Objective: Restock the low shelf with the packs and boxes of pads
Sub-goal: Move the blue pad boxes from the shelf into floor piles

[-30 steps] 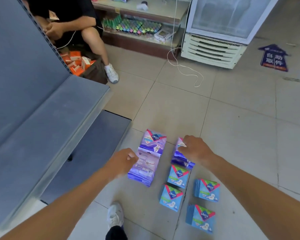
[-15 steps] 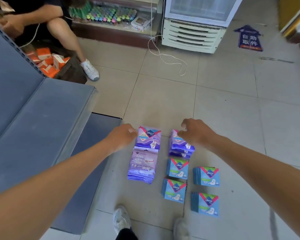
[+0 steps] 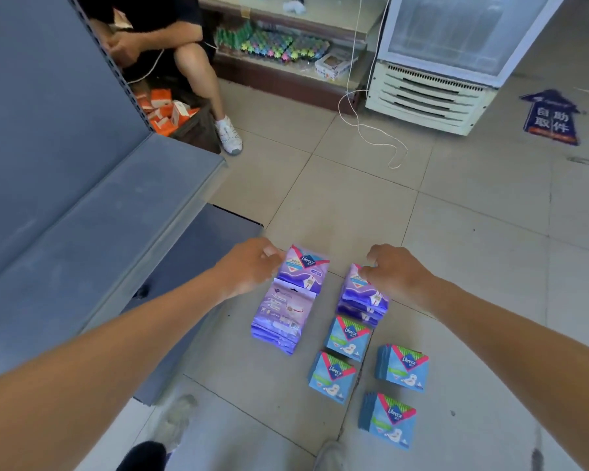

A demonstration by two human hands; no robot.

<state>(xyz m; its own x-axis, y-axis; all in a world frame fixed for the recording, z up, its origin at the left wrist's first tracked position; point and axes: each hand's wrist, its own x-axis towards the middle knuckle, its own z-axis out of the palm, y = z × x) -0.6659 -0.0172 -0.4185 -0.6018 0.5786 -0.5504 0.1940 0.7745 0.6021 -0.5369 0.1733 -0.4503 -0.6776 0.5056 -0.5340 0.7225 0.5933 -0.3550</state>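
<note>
Two hands low: your left grip (image 3: 249, 270) curls onto the edge of the light purple pack (image 3: 305, 271); right grip (image 3: 398, 277) pinches the top of the dark purple stack (image 3: 363, 300).

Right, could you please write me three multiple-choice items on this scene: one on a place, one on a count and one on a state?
1. Where do the blue packs lie?
A. on the shelf
B. on the floor
C. in the fridge

2. How many blue piles are there?
A. two
B. four
C. six

3. What is the right hand doing?
A. hanging idle
B. lifting a blue pack
C. gripping the dark purple stack

Answers:
1 B: they lie on the tiles.
2 B: four separate piles show.
3 C: its fingers curl over the stack's top.
</note>
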